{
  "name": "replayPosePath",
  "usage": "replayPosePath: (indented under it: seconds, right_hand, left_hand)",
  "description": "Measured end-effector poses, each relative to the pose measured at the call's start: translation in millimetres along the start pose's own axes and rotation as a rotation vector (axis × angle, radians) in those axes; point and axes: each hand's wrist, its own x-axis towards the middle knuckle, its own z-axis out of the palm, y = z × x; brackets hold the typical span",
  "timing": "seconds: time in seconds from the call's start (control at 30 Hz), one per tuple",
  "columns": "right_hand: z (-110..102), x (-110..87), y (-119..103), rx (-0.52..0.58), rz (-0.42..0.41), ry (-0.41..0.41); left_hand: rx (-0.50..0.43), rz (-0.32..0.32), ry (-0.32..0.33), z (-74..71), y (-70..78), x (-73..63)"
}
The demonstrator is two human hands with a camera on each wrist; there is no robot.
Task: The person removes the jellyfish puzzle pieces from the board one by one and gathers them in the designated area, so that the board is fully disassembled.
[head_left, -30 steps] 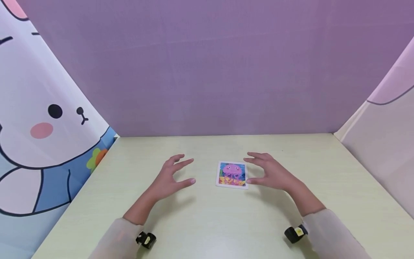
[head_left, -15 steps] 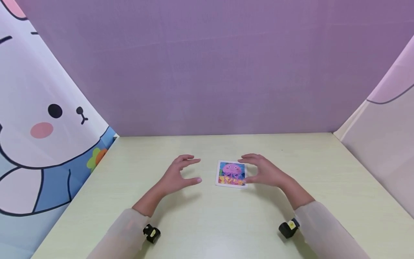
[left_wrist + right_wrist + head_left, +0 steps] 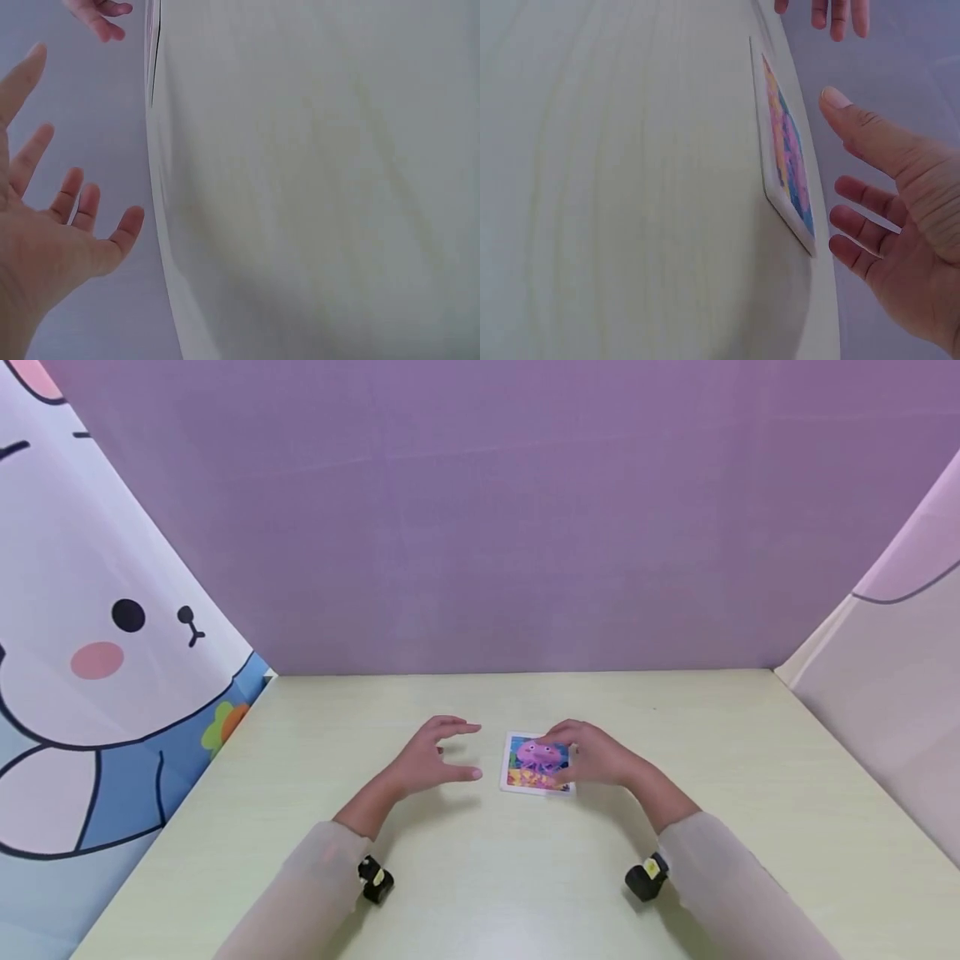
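Observation:
A square picture card with a white border (image 3: 522,787) lies flat on the pale table (image 3: 487,877), showing a pink jellyfish over a blue and yellow sea scene. My right hand (image 3: 602,757) hovers above the card's right part, thumb and fingers spread apart and holding nothing. In the right wrist view, a gap shows between that hand (image 3: 907,217) and the card (image 3: 786,150). My left hand (image 3: 422,758) is held in the air left of the card, thumb and fingers apart, also holding nothing. The left wrist view shows this hand (image 3: 56,240) with relaxed fingers.
A purple cloth wall (image 3: 510,527) rises behind the table's far edge. To the left hangs a panel with a cartoon animal (image 3: 127,693), and to the right a pale panel (image 3: 892,693). Black wrist cameras (image 3: 377,880) sit by both sleeves.
Both hands have moved inward, the left one rightward and the right one leftward over the card. The gap between them has narrowed. The card has stayed in place.

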Motion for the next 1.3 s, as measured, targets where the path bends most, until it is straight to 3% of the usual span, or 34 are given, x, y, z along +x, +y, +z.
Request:
replayPosePath:
  seconds: [0.27, 0.43, 0.8, 1.3]
  right_hand:
    - [7, 13.3, 7, -0.073, 0.050, -0.032]
    - [8, 16.3, 8, -0.062, 0.094, -0.048]
    - [10, 21.1, 10, -0.078, 0.068, -0.066]
    - [14, 23.5, 9, -0.085, 0.048, -0.075]
  left_hand:
    - [0.016, -0.046, -0.077, 5.7, -1.8, 14.8]
    - [0.031, -0.070, -0.104, 10.8, -3.3, 25.5]
    - [0.081, -0.092, -0.186, 21.2, 0.5, 50.3]
    - [0.219, -0.107, -0.198, 31.7, -6.4, 69.4]
